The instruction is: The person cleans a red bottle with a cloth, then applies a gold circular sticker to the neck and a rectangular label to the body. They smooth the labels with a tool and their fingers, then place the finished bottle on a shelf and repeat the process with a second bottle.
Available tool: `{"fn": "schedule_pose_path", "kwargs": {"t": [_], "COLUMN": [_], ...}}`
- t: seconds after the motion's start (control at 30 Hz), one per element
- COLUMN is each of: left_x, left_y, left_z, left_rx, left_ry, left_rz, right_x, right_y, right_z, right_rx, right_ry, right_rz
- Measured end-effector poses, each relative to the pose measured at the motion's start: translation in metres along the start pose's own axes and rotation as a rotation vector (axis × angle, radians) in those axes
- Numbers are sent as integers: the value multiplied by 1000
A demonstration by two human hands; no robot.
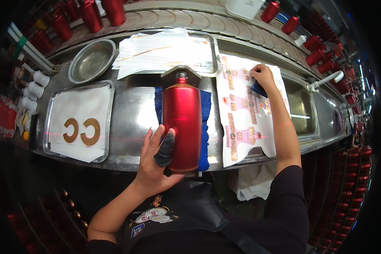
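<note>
A glossy red bottle [182, 127] lies lengthwise before me on a blue cloth [205, 114], its neck resting in a notched dark holder [169, 79]. My left hand [154, 165] grips its lower left side, thumb at the base; one finger wears a black cover [165, 151]. Over the white sheet of pink and gold decals [241, 106] on the right, my right hand [262, 76] is closed, fingertips pinched at the sheet's upper part. A dark blue piece [258, 89] shows under its palm; its kind is unclear. Whatever is between the fingertips is hidden.
On the left, a metal tray [109, 122] holds white paper with two gold C-shaped pieces [90, 131]. Behind are a round metal bowl [72, 63] and a tray of white sheets [152, 51]. A sink [298, 106] with a white tap lies right. Red bottles [91, 17] line the conveyor.
</note>
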State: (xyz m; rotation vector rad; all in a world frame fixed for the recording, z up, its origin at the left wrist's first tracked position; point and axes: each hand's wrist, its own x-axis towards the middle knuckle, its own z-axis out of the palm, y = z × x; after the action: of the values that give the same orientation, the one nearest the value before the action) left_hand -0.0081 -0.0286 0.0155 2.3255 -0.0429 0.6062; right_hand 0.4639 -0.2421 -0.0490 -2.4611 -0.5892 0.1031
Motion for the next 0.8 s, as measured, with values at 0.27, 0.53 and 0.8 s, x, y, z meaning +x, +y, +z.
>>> {"fn": "schedule_pose_path", "kwargs": {"t": [0.27, 0.53, 0.8], "left_x": [-3, 11, 83], "left_y": [-7, 10, 4], "left_z": [5, -17, -40], "left_rx": [-95, -155, -274], "left_ry": [26, 37, 274], "left_rz": [-78, -57, 15], "right_x": [-43, -83, -145], "right_y": [-113, -194, -261], "right_z": [-40, -93, -150], "right_rx": [-9, 20, 110], "right_ry": [188, 80, -238], "right_rz": [-297, -531, -678]}}
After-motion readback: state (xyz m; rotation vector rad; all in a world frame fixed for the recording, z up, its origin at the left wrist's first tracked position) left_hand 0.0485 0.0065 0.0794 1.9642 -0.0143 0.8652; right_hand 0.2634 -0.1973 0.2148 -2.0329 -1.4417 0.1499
